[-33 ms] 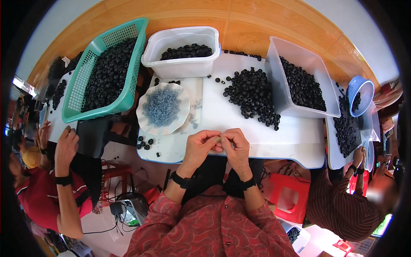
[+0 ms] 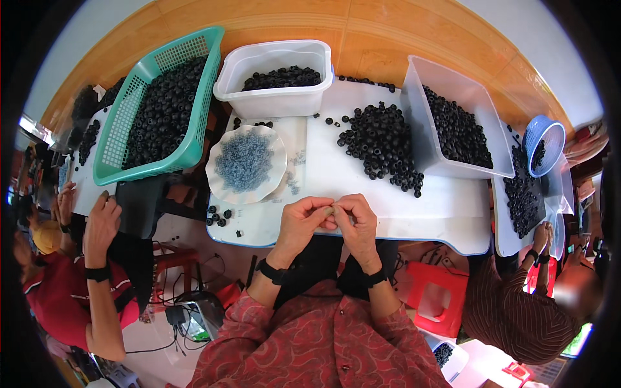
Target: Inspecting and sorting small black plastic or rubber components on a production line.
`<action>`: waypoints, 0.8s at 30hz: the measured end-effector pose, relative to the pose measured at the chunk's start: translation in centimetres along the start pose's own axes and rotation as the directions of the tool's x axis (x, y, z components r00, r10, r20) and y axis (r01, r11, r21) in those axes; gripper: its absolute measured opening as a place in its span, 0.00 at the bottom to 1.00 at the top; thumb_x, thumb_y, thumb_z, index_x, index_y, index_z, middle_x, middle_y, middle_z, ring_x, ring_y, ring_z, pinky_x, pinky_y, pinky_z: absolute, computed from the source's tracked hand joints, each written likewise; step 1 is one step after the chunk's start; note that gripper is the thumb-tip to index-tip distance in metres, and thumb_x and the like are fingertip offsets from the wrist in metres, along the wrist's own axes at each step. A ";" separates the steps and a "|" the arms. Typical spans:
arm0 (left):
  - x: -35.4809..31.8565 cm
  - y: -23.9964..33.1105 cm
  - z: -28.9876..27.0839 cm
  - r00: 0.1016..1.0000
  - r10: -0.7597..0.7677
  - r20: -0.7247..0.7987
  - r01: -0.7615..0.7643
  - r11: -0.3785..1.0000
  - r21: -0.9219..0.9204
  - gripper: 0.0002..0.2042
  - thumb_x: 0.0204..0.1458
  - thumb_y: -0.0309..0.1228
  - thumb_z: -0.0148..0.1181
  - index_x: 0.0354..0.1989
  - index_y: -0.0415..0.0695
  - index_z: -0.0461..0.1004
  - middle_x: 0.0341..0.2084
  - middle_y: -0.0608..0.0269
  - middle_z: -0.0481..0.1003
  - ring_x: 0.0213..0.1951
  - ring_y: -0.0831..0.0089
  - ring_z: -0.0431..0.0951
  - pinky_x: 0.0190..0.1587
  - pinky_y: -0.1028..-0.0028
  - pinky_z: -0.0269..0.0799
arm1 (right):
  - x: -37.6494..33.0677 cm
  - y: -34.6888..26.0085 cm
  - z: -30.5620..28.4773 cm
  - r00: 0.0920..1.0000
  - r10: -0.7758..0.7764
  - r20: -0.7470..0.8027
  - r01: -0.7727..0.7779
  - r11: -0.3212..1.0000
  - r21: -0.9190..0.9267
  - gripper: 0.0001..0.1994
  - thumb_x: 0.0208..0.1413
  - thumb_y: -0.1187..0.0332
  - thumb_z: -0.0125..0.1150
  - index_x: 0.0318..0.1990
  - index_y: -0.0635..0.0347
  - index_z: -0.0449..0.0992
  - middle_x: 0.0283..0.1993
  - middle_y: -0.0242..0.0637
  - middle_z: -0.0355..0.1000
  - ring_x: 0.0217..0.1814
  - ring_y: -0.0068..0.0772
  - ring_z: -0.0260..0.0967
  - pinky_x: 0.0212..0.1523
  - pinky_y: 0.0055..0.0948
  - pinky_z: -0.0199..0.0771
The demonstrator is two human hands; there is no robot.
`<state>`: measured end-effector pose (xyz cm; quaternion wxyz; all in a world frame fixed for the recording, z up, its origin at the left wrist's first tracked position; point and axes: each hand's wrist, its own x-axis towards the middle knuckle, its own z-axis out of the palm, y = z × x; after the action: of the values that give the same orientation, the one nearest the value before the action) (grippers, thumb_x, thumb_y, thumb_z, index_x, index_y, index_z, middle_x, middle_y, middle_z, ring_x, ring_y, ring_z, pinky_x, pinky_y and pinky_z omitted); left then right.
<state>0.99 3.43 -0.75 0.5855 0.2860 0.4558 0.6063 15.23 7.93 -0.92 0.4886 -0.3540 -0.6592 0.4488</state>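
Together, left hand (image 2: pixel 303 221) and right hand (image 2: pixel 357 220) fingers pinch 1 small bead (image 2: pixel 329 211).

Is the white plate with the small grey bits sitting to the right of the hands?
No, the white plate lies up and to the left of both the left hand and right hand.

A lit screen (image 2: pixel 577 341) glows green-white at about four o'clock near the rim, partly hidden behind a seated person in a striped top. Near five o'clock at the bottom edge lies a small white pack with red print (image 2: pixel 517 372), too small to tell further. No labels or signs show on the tubs or the table.
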 end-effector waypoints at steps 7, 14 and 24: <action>0.1 -0.3 -0.1 1.000 0.020 0.002 -0.020 0.999 -0.032 0.10 0.59 0.21 0.59 0.48 0.32 0.76 0.34 0.55 0.80 0.32 0.73 0.82 0.37 0.75 0.82 | 0.5 -0.2 -0.1 0.998 0.054 0.038 -0.054 0.999 -0.010 0.03 0.57 0.79 0.61 0.38 0.66 0.77 0.39 0.39 0.71 0.35 0.26 0.74 0.36 0.23 0.75; 0.1 -0.2 -0.1 0.999 0.008 -0.031 -0.010 0.998 -0.060 0.09 0.61 0.24 0.57 0.46 0.33 0.76 0.34 0.57 0.79 0.30 0.74 0.80 0.33 0.74 0.82 | 4.8 -1.1 -2.3 0.993 -0.117 0.010 0.105 0.847 -0.521 0.14 0.51 0.84 0.56 0.46 0.66 0.76 0.45 0.46 0.72 0.42 0.45 0.72 0.44 0.33 0.74; 0.0 -0.9 -0.5 0.999 0.032 0.011 -0.031 0.997 -0.070 0.08 0.62 0.24 0.55 0.45 0.33 0.75 0.32 0.60 0.78 0.30 0.76 0.80 0.33 0.76 0.82 | 9.5 0.6 -3.6 0.962 -0.122 0.244 0.266 0.623 -0.735 0.22 0.48 0.86 0.52 0.50 0.57 0.77 0.54 0.37 0.74 0.53 0.44 0.66 0.52 0.38 0.65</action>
<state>0.91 3.23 -1.72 0.5882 0.2764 0.4263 0.6292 16.12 17.63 2.09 0.2817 -0.4132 -0.8599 0.1028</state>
